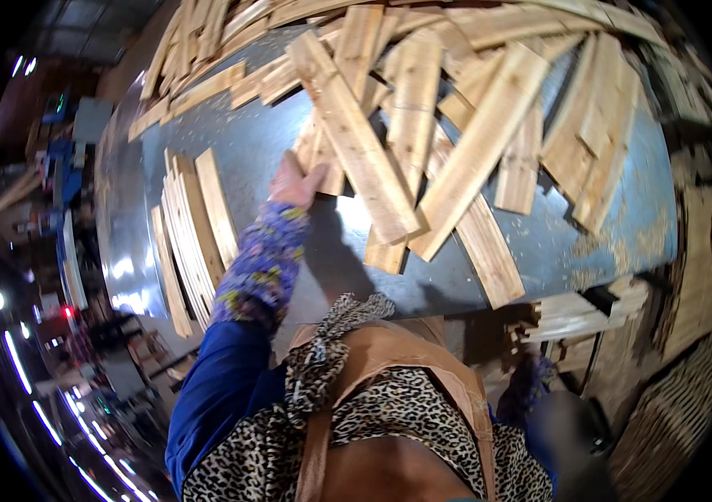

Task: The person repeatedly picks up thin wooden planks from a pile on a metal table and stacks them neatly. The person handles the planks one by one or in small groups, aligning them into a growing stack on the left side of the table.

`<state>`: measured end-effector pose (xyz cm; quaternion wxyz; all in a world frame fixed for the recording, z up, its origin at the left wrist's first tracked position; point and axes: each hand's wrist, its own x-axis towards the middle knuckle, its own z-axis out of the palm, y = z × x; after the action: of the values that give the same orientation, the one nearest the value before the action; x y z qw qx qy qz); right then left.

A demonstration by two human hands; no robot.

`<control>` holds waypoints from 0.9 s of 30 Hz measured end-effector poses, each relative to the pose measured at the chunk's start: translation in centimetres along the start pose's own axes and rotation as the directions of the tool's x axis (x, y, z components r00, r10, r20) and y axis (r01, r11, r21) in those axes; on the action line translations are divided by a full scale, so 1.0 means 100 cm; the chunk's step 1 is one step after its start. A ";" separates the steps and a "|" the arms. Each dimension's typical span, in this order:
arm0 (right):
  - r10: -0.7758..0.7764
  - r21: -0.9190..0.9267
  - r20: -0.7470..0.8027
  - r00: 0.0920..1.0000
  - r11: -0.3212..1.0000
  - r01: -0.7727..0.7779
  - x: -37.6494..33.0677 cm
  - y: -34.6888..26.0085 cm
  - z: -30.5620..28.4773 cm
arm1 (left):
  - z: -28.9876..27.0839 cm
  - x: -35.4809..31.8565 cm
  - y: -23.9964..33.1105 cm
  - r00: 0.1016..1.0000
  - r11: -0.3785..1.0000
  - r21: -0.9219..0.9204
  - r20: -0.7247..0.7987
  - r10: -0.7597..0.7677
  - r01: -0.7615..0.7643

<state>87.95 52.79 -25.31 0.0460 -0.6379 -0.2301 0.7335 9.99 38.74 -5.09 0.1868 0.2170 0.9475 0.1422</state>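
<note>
- Wooden slats [423, 125] lie in a loose heap on the blue-grey metal table [264, 142]; from the head view I see my left hand [295, 182] at the heap's near-left edge.
- Its fingers grip the lower end of 1 short board [316, 155], whose long axis runs away from me.
- Beside my left forearm lies a neat stack of slats [192, 226].
- My right hand is low at the right, blurred; I cannot tell its state.
</note>
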 end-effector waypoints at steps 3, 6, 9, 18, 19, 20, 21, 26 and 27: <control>0.465 -0.752 0.267 0.844 -0.447 0.484 -0.046 -0.081 0.096 | -0.001 0.019 0.036 0.999 0.998 0.045 0.029 -0.043 0.042; -0.196 -0.542 0.721 0.665 0.439 0.716 -0.136 -0.157 0.251 | -0.031 0.006 0.031 0.892 0.884 -0.375 0.441 -0.096 0.280; -0.696 -0.575 0.701 0.155 -0.423 0.700 -0.173 -0.218 0.430 | -0.023 -0.044 0.006 0.878 0.718 -0.641 0.469 0.089 0.270; -0.475 -0.607 0.783 0.402 -0.724 0.327 -0.138 -0.357 0.627 | -0.066 -0.119 -0.118 0.998 0.969 -0.240 0.041 -0.042 0.051; -0.458 -0.602 0.766 0.451 -0.757 0.254 -0.147 -0.362 0.634 | -0.084 -0.136 -0.141 0.990 0.998 0.032 -0.134 -0.052 0.057; -0.418 -0.578 0.782 0.463 -0.764 0.286 -0.159 -0.363 0.641 | -0.101 -0.154 -0.166 0.949 0.958 0.277 -0.315 0.021 0.071; -0.405 -0.589 0.756 0.515 -0.764 0.263 -0.170 -0.358 0.650 | -0.117 -0.165 -0.193 0.969 0.939 0.303 -0.231 -0.091 0.160; -0.236 -0.715 0.662 0.711 -0.480 0.507 -0.195 -0.272 0.705 | -0.129 -0.191 -0.284 0.973 0.890 0.456 -0.203 0.109 -0.005; -0.131 -0.733 0.634 0.762 -0.417 0.538 -0.192 -0.250 0.719 | -0.127 -0.189 -0.293 0.960 0.891 0.451 -0.223 0.171 -0.054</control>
<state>16.97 48.07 7.93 -0.2688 -0.2007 -0.9014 0.2739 10.05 2.23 1.51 0.0000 0.2885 0.9567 -0.0384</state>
